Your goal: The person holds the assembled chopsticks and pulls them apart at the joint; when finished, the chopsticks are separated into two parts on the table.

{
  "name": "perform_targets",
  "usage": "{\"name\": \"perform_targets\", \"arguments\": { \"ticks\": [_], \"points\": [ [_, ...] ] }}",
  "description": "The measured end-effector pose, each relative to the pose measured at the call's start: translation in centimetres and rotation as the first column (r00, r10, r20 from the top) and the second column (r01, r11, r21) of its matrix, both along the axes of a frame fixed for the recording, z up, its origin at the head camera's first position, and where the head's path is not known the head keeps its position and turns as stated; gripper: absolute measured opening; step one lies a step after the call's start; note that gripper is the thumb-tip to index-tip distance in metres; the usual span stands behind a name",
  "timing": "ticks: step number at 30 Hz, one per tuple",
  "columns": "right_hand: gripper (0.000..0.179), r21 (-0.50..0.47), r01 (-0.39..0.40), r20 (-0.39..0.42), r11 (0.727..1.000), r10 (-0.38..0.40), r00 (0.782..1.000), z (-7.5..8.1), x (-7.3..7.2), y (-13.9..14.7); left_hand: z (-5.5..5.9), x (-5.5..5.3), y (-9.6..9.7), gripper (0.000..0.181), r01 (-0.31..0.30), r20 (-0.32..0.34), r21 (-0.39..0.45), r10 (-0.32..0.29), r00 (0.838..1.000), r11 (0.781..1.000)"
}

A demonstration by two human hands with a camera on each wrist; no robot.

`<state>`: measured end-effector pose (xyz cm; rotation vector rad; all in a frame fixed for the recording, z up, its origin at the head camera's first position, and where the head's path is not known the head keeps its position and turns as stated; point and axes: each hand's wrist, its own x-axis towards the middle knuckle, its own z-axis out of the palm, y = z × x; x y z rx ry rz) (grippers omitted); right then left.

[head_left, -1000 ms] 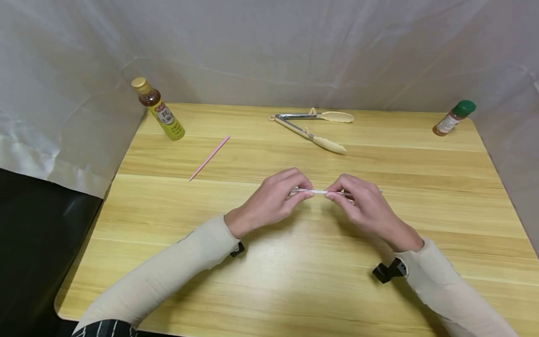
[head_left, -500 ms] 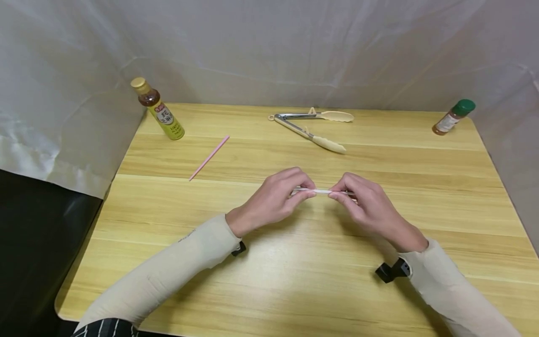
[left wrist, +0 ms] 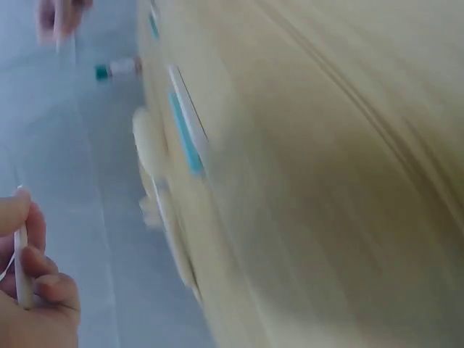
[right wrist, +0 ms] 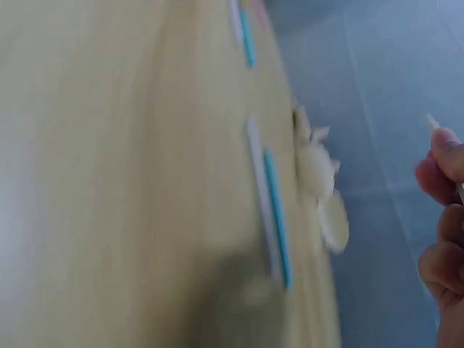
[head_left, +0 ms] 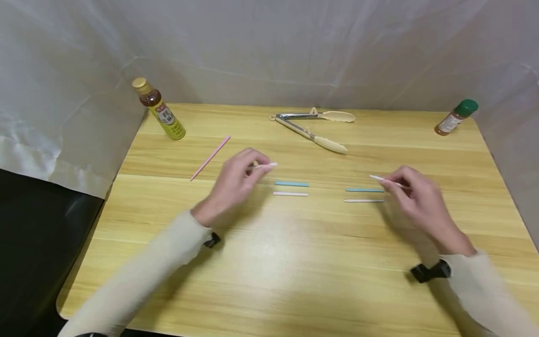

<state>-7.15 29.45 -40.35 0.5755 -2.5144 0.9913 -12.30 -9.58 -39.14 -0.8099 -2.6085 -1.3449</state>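
In the head view my left hand (head_left: 237, 180) pinches a short white stick (head_left: 269, 164) between thumb and fingers, above the table left of centre. My right hand (head_left: 418, 196) pinches another short white stick (head_left: 376, 177), its narrow end pointing left. Below the left hand's fingertips lie a short blue stick (head_left: 291, 184) and a short white one (head_left: 290, 194), side by side. A similar pair, a blue stick (head_left: 364, 190) and a white stick (head_left: 363, 201), lies near the right hand. Both wrist views are blurred but show the held sticks.
A longer pink stick (head_left: 210, 158) lies at the left. Spread tongs (head_left: 309, 128) rest at the back centre. A yellow-labelled bottle (head_left: 159, 108) stands back left, a green-capped jar (head_left: 456, 117) back right. Pale cloth (head_left: 294, 51) hangs behind the table (head_left: 273, 281).
My hands held one white stick together between them; now they are far apart, each with a short piece. The blue and white pairs lying on the table have come into view.
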Motion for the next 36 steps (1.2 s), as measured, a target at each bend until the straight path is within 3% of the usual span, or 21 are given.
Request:
{"name": "perform_targets", "arguments": {
  "ticks": [2, 8, 14, 18, 26, 36],
  "points": [
    [0.023, 0.021, 0.033, 0.035, 0.999, -0.034, 0.999, -0.3, 0.6, 1.5, -0.1, -0.1, -1.6, 0.012, -0.047, 0.035, -0.020, 0.047, 0.998, 0.999],
    [0.016, 0.052, 0.003, 0.087, 0.999, -0.007, 0.996, -2.0, 1.2, 3.1, -1.6, -0.1, -2.7, 0.016, 0.024, 0.109, -0.091, -0.014, 0.994, 0.996],
    [0.026, 0.057, 0.006, 0.102, 0.998, -0.012, 0.995, -3.0, 1.7, 3.5, -2.0, 0.0, -2.3, 0.020, 0.069, 0.101, -0.146, -0.054, 0.993, 0.987],
    [0.031, 0.063, -0.031, 0.094, 0.998, 0.025, 0.995, -3.3, 1.9, 3.4, -2.1, 0.2, -2.0, 0.021, 0.098, 0.115, -0.165, -0.079, 0.990, 0.981],
    [0.031, 0.125, -0.070, 0.095, 0.990, 0.059, 0.994, -3.7, 2.1, 2.8, -2.8, 0.5, -0.6, 0.016, 0.136, 0.108, -0.215, -0.115, 0.987, 0.967],
    [0.027, 0.166, -0.071, 0.151, 0.984, 0.046, 0.988, -3.9, 2.7, 1.6, -3.2, 1.0, 1.6, 0.015, 0.215, 0.129, -0.313, -0.183, 0.975, 0.925]
  ]
}}
